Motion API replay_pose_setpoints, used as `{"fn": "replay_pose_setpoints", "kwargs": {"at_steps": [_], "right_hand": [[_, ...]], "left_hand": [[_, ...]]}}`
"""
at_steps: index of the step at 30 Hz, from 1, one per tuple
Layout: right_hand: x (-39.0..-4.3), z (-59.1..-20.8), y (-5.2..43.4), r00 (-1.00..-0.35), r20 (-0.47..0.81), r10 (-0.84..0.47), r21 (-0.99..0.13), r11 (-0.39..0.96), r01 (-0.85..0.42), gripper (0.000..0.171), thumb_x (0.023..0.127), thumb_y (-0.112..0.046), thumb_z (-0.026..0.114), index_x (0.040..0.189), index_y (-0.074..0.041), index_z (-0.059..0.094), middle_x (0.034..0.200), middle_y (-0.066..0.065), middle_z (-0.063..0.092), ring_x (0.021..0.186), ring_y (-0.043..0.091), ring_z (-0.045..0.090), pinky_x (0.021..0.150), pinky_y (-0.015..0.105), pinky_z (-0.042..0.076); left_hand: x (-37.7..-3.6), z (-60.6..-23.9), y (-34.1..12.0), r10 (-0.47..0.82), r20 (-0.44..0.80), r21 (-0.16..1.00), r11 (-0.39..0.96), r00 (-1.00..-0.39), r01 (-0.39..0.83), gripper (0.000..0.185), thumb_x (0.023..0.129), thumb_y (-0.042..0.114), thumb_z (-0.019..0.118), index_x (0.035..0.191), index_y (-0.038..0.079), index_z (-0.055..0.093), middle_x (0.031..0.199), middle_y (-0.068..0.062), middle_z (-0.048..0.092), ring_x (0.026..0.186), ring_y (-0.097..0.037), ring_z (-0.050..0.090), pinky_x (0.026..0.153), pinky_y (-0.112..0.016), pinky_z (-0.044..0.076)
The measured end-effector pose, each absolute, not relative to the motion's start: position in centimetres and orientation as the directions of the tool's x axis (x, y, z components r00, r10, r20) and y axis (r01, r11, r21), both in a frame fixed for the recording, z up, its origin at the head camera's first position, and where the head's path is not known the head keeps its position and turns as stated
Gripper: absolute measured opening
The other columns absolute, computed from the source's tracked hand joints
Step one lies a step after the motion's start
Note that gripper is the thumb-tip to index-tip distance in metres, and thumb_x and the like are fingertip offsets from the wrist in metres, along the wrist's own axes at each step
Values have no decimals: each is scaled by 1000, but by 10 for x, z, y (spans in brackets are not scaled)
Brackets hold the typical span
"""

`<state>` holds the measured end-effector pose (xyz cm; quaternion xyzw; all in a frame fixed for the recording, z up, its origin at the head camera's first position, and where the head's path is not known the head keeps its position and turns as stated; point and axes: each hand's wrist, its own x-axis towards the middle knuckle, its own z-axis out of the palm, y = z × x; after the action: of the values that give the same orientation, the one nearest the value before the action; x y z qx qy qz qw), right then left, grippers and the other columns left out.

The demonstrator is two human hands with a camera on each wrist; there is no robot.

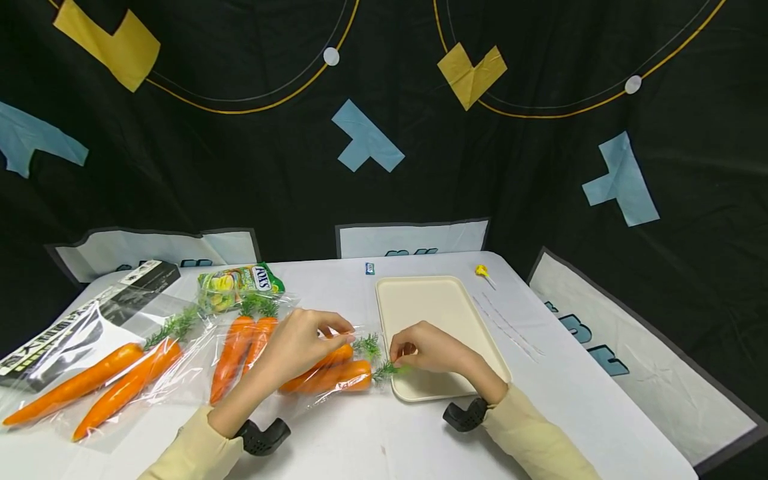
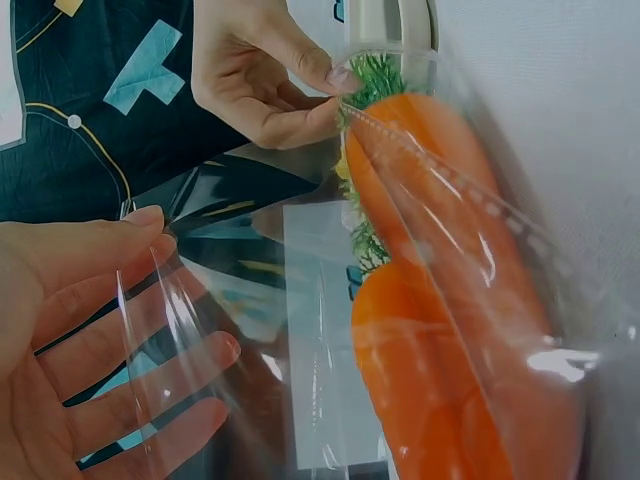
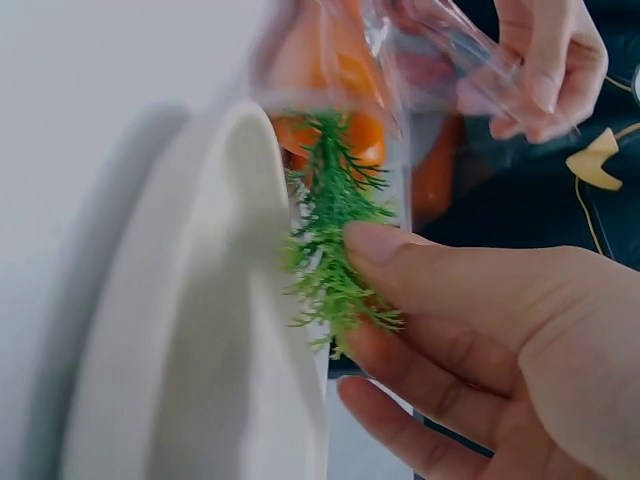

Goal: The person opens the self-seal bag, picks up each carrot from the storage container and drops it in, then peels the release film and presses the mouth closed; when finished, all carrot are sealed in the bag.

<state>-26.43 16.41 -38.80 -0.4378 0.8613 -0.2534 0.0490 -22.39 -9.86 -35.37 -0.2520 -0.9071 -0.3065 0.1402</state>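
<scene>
Right hand pinching green carrot top | left hand holding clear plastic bag mouth open | orange carrots lengthwise, tops toward cream tray.

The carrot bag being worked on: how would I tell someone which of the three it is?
Find the cream tray on the white table. The carrot bag lies right at its left edge, green tops toward the tray. Unlike the two bags farther left, it has both hands on it: the left hand holds its plastic and the right hand pinches a leafy top.
</scene>
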Motion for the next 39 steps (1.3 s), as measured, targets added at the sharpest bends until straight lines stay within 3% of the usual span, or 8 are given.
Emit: {"fn": "replay_pose_setpoints", "kwargs": {"at_steps": [15, 21, 29, 39], "right_hand": [[-254, -397, 138, -609, 236, -757, -423, 485, -766, 5, 85, -9, 74, 84, -11, 70, 80, -9, 65, 72, -1, 55, 68, 15, 48], [-254, -394, 142, -610, 244, -753, -463, 463, -756, 3, 87, -12, 73, 89, -12, 72, 86, -10, 67, 77, 1, 58, 72, 22, 51], [-258, -378, 161, -674, 315, -668, -485, 497, -719, 8, 89, -14, 71, 95, -11, 74, 89, -11, 69, 81, 4, 60, 76, 33, 53], [-265, -379, 180, -698, 332, -634, -492, 515, -702, 8, 90, -13, 69, 95, -8, 73, 90, -8, 70, 80, 9, 63, 74, 34, 54]], "left_hand": [[-224, -355, -99, 391, 415, 491, 664, -821, 564, 5, 84, 29, 76, 89, 29, 77, 89, 16, 71, 73, -3, 62, 63, -27, 50], [-225, -353, -100, 378, 430, 479, 674, -820, 563, 6, 83, 27, 77, 88, 24, 78, 85, 15, 71, 72, -4, 62, 61, -25, 49], [-224, -347, -103, 367, 459, 476, 668, -809, 572, 4, 85, 26, 75, 85, 23, 77, 82, 16, 70, 72, -5, 62, 62, -24, 50], [-224, -344, -107, 340, 469, 509, 650, -815, 564, 5, 84, 29, 77, 85, 23, 76, 81, 15, 69, 69, -5, 61, 63, -27, 51]]}}
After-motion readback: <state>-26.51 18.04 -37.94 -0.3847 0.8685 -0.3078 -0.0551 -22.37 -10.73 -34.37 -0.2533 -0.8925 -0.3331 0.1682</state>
